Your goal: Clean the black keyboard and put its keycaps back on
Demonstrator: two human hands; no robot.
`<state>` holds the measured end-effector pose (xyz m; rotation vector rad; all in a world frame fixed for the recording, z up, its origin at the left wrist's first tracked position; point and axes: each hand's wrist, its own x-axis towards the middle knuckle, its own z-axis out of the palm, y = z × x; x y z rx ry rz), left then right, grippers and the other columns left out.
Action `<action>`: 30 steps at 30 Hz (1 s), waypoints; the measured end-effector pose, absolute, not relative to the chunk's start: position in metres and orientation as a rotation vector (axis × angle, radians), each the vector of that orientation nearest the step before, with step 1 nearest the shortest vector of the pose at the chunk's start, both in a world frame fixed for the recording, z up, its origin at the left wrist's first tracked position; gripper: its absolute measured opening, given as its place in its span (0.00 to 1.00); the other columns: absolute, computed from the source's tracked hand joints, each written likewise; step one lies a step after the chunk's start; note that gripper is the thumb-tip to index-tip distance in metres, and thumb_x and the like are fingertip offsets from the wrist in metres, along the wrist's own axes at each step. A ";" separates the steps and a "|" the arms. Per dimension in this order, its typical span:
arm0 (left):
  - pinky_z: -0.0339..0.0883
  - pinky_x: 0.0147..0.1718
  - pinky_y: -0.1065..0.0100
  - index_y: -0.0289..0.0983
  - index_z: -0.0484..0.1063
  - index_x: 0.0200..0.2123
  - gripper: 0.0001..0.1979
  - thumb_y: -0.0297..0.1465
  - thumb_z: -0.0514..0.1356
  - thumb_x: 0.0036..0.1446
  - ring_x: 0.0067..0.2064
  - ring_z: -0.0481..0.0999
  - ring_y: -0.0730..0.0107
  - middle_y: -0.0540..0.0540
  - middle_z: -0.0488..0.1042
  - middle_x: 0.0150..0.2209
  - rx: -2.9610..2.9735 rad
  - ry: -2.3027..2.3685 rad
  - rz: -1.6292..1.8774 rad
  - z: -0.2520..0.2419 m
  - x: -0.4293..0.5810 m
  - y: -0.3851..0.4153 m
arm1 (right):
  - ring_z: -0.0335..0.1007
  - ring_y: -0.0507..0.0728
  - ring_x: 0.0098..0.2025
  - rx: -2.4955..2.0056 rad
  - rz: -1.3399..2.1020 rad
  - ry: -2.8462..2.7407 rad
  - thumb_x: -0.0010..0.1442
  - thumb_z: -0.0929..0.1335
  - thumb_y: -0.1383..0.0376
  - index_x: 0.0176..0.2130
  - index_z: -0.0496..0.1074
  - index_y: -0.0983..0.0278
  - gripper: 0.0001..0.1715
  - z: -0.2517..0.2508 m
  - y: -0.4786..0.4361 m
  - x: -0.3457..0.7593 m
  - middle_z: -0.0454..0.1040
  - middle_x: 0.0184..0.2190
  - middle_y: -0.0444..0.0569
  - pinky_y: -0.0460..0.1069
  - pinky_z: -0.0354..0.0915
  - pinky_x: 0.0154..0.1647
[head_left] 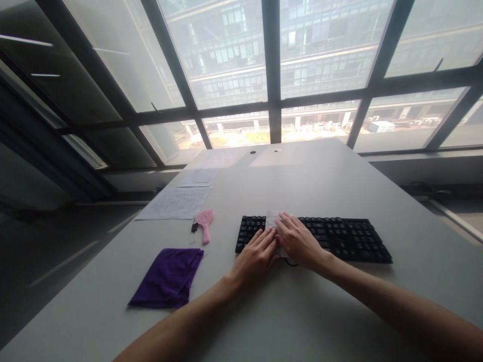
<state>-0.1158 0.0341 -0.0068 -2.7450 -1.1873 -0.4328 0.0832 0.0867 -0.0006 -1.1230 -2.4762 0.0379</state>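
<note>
A black keyboard [349, 237] lies on the white table, with a white wipe [272, 219] spread over its left-middle keys. My right hand [298, 237] rests on the wipe, fingers stretched out and lying flat. Close beside it, my left hand [258, 254] reaches onto the wipe's near left side, its fingers extended too and the tips almost touching the right hand. Part of the wipe and the keys beneath are hidden by both hands. A short loop of black cable [290, 262] shows at the keyboard's near edge.
Left of the keyboard are a pink hairbrush [206, 219], a small black brush [194, 228] and a folded purple cloth [166, 278]. Sheets of paper [174, 202] lie along the table's left edge. Beyond the white table [302, 186] stand large windows [222, 55].
</note>
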 end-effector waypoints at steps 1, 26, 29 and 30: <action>0.54 0.69 0.49 0.31 0.61 0.65 0.25 0.37 0.51 0.71 0.71 0.58 0.55 0.33 0.61 0.68 -2.754 -1.191 -0.429 -0.005 -0.115 0.034 | 0.55 0.69 0.70 -1.132 0.060 -2.490 0.71 0.61 0.62 0.64 0.65 0.74 0.28 -0.003 0.087 0.085 0.61 0.67 0.68 0.63 0.54 0.69; 0.46 0.70 0.49 0.25 0.48 0.70 0.49 0.44 0.64 0.55 0.73 0.49 0.45 0.27 0.52 0.71 -2.852 -1.193 -0.336 0.009 -0.105 0.069 | 0.46 0.68 0.73 -1.012 0.175 -2.619 0.62 0.69 0.48 0.70 0.54 0.75 0.51 -0.004 0.094 0.101 0.54 0.70 0.68 0.63 0.45 0.74; 0.45 0.70 0.47 0.26 0.45 0.72 0.55 0.54 0.63 0.55 0.73 0.47 0.44 0.27 0.50 0.71 -2.878 -1.151 -0.311 0.011 -0.107 0.070 | 0.43 0.69 0.74 -0.990 0.182 -2.625 0.59 0.71 0.46 0.71 0.52 0.76 0.56 -0.006 0.094 0.104 0.51 0.71 0.69 0.64 0.45 0.74; 0.45 0.70 0.47 0.26 0.44 0.72 0.56 0.58 0.61 0.54 0.73 0.47 0.43 0.27 0.50 0.71 -2.891 -1.136 -0.295 0.012 -0.108 0.070 | 0.43 0.70 0.74 -0.985 0.183 -2.627 0.58 0.72 0.46 0.71 0.51 0.76 0.58 -0.007 0.093 0.104 0.50 0.71 0.69 0.64 0.45 0.74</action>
